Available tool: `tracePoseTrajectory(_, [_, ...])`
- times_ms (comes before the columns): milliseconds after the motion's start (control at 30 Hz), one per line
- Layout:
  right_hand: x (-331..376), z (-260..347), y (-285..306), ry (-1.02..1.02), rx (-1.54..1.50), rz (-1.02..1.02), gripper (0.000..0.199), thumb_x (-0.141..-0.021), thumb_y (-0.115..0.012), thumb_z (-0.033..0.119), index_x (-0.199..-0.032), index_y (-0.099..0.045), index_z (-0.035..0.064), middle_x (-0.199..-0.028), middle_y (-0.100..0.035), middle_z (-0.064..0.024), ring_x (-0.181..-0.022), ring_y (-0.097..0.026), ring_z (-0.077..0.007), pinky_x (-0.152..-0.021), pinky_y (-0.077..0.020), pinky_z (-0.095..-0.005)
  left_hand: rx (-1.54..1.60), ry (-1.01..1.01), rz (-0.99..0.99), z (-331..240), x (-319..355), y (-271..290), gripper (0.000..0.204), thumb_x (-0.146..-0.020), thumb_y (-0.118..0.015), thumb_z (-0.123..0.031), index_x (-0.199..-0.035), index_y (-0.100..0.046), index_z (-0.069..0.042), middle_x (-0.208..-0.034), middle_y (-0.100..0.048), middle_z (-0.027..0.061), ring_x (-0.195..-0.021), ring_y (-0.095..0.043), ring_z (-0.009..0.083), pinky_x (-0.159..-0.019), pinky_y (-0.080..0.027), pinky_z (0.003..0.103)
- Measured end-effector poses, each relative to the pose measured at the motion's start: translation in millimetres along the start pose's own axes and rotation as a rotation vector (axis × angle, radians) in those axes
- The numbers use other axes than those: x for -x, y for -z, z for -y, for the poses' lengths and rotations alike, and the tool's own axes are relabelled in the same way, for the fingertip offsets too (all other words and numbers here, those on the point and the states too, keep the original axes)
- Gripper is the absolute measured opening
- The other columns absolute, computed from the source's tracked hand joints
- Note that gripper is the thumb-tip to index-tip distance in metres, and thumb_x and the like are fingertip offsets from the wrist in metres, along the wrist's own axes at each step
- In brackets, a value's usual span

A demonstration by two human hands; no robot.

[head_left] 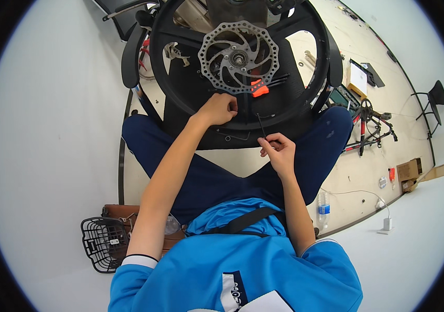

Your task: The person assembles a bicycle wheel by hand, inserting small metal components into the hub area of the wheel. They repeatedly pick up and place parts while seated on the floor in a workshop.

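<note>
A black spoked wheel [159, 39] lies flat on a black chair seat [180, 86], with a silver brake disc [213, 39] at its hub. My left hand [219, 109] rests over the near part of the wheel, just below the disc. Its fingers are curled closed, and whatever they hold, if anything, is hidden. Between the fingertips of my right hand [280, 152] is a thin dark hex key [261, 125], its long arm pointing away from me toward the rim. An orange hex key holder [259, 88] lies by the disc's near edge.
Another hex key [240, 137] and a small ring [227, 139] lie on the seat's front edge. Armrests [131, 60] flank the wheel. On the floor at right are a bicycle frame [368, 127] and a plastic bottle [323, 208]; a black basket [105, 244] stands at left.
</note>
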State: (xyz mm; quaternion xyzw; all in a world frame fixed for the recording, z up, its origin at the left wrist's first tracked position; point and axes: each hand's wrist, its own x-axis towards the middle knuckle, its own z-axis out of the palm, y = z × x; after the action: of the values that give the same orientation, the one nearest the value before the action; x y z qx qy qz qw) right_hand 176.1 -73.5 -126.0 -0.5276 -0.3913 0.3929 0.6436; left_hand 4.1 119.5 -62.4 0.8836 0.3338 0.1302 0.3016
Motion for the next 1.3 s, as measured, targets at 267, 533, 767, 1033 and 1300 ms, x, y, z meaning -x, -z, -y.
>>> tracePoseTrajectory(267, [1, -6, -1, 0.011, 0.019, 0.026, 0.017, -0.089, -0.080, 0.006, -0.088, -0.066, -0.0034, -0.070, -0.068, -0.0068, -0.061, -0.067, -0.0112, -0.055, -0.0544, -0.0230, 0.009, 0.059, -0.032, 22, -26, -20, 0.022, -0.074, -0.067, -0.003, -0.094, -0.071, 0.006, -0.087, -0.073, 0.0230, -0.084, -0.073, 0.0341, -0.076, -0.056, 0.039])
tracePoseTrajectory(533, [0, -5, -1, -0.015, 0.031, 0.052, 0.018, -0.089, -0.080, 0.007, -0.087, -0.066, -0.0039, -0.069, -0.068, -0.0075, -0.061, -0.067, -0.0121, -0.056, -0.0546, -0.0238, 0.164, 0.223, 0.305, 9, -32, 3, 0.016, -0.070, -0.067, -0.006, -0.083, -0.069, 0.003, -0.077, -0.070, 0.0100, -0.069, -0.065, 0.0184, -0.065, -0.051, 0.033])
tracePoseTrajectory(767, [-2, -5, -6, -0.031, -0.125, -0.084, 0.017, -0.090, -0.079, 0.007, -0.087, -0.067, -0.0049, -0.074, -0.071, -0.0092, -0.067, -0.072, -0.0145, -0.063, -0.0575, -0.0243, 0.162, 0.198, 0.248, 2, -9, -8, 0.019, -0.075, -0.069, -0.009, -0.088, -0.072, 0.005, -0.079, -0.074, 0.0123, -0.074, -0.071, 0.0195, -0.068, -0.054, 0.032])
tracePoseTrajectory(1033, [-5, -5, -13, 0.019, -0.065, -0.123, 0.016, -0.092, -0.077, 0.004, -0.084, -0.066, -0.0050, -0.077, -0.072, -0.0096, -0.071, -0.074, -0.0149, -0.066, -0.0592, -0.0243, 0.504, 0.126, 0.129, 16, 10, 12, 0.017, -0.082, -0.080, -0.003, -0.095, -0.073, 0.006, -0.082, -0.075, 0.0115, -0.069, -0.073, 0.0157, -0.062, -0.059, 0.026])
tracePoseTrajectory(1300, [-6, -11, -7, 0.038, -0.085, -0.082, 0.011, -0.094, -0.074, 0.002, -0.089, -0.066, -0.0042, -0.081, -0.071, -0.0086, -0.074, -0.074, -0.0158, -0.067, -0.0612, -0.0260, 0.040, 0.168, -0.092, 31, 10, 40, 0.018, -0.087, -0.071, -0.008, -0.103, -0.075, 0.002, -0.091, -0.076, 0.0201, -0.078, -0.074, 0.0329, -0.078, -0.059, 0.038])
